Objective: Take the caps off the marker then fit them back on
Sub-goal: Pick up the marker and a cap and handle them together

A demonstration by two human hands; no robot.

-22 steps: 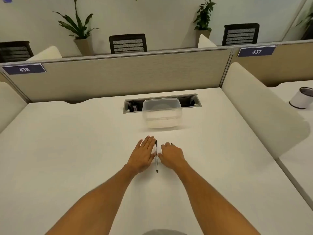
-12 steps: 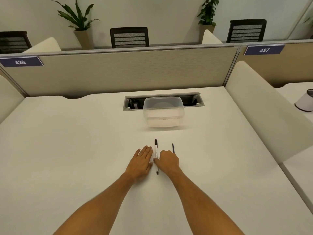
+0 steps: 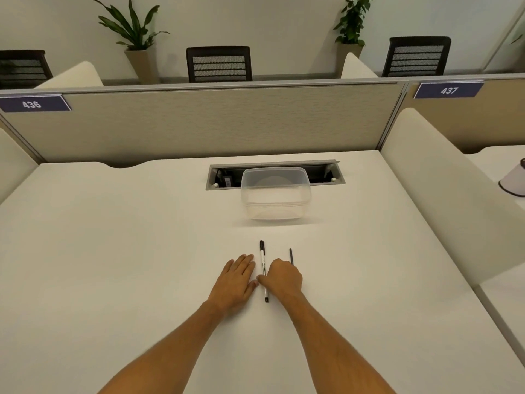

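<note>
A white marker (image 3: 263,270) with black caps on both ends is lying on the white desk (image 3: 113,251), pointing away from the person, between the two hands. The left hand (image 3: 237,280) is lying flat and spread, palm down, just left of the marker and gripping nothing. The right hand (image 3: 282,277) is curling over the desk on the marker's right side, its thumb touching the barrel; whether it is pinching the marker cannot be told. A thin dark pen (image 3: 291,256) is lying just beyond the right hand's knuckles. Farther back, a clear plastic tub (image 3: 275,194) is sitting near a cable slot (image 3: 224,180).
</note>
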